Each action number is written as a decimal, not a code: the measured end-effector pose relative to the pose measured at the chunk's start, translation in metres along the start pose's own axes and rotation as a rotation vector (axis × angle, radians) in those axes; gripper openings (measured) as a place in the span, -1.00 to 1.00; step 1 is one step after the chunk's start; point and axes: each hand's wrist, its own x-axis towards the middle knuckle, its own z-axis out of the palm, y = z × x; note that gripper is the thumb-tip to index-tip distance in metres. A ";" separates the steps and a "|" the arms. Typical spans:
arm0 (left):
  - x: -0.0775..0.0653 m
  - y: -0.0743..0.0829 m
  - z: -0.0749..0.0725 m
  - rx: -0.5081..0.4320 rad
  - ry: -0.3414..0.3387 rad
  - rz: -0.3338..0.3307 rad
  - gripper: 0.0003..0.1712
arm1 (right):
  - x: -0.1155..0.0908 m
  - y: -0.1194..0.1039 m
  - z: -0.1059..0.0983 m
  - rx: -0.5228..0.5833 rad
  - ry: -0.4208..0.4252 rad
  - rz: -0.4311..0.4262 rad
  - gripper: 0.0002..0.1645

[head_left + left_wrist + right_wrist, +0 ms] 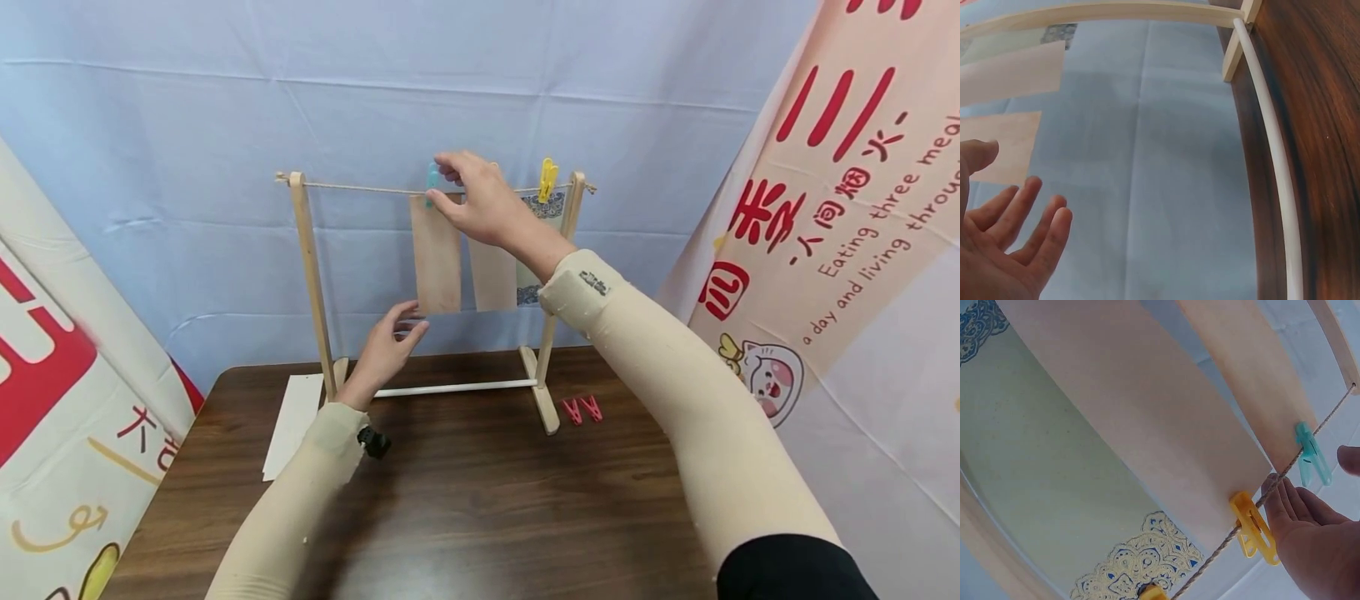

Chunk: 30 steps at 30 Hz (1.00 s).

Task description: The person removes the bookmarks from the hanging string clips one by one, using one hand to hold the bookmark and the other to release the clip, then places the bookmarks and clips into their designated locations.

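A twine line (360, 188) runs between the posts of a wooden stand (309, 267). A tan paper strip (437, 258) hangs from it by a teal clothespin (1312, 453). My right hand (483, 196) is around this clothespin, thumb and fingers spread apart with a gap showing in the right wrist view. Beside it hang a beige strip (493, 275) on a yellow clothespin (1250, 525) and a pale green strip with blue lace-like ends (1054, 456). My left hand (386, 346), fingers loosely spread, is near the tan strip's lower end.
Two red clothespins (582, 410) lie on the dark wooden table (480, 508) right of the stand. White paper strips (294, 425) lie at the left. A white rod (457, 388) joins the stand's feet, and a pale blue cloth (187, 208) hangs behind.
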 end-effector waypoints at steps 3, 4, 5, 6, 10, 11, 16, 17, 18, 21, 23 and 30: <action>-0.001 0.000 0.000 0.006 -0.014 -0.009 -0.34 | 0.001 0.000 0.000 0.015 -0.019 0.022 -0.29; -0.001 0.001 0.000 0.006 -0.016 -0.013 -0.34 | 0.002 0.000 0.001 0.023 -0.023 0.028 -0.28; -0.001 0.001 0.000 0.008 -0.017 -0.014 -0.34 | 0.002 0.000 0.000 0.029 -0.028 0.035 -0.28; -0.001 0.001 0.000 0.011 -0.015 -0.013 -0.34 | 0.002 0.000 0.001 0.037 -0.028 0.037 -0.28; -0.001 0.000 0.001 0.017 0.004 -0.004 -0.38 | 0.003 0.000 0.001 0.059 -0.027 0.044 -0.29; -0.001 0.001 0.001 0.017 0.010 -0.001 -0.39 | 0.003 0.000 0.001 0.065 -0.025 0.045 -0.29; -0.002 0.001 0.002 0.022 0.037 0.010 -0.46 | 0.003 0.000 0.001 0.104 -0.017 0.052 -0.33; -0.002 0.001 0.002 0.024 0.041 0.013 -0.49 | 0.003 0.000 0.001 0.111 -0.016 0.053 -0.34; -0.002 0.001 0.002 0.024 0.047 0.014 -0.52 | 0.003 0.000 0.001 0.117 -0.015 0.054 -0.34; -0.003 0.001 0.002 0.018 0.063 0.020 -0.62 | 0.003 0.000 0.002 0.127 -0.011 0.054 -0.37; -0.003 0.001 0.003 0.017 0.073 0.028 -0.68 | 0.003 0.000 0.002 0.129 -0.005 0.054 -0.38; -0.006 0.004 0.003 0.025 0.094 0.044 -0.74 | 0.000 -0.001 0.003 0.136 0.025 0.058 -0.45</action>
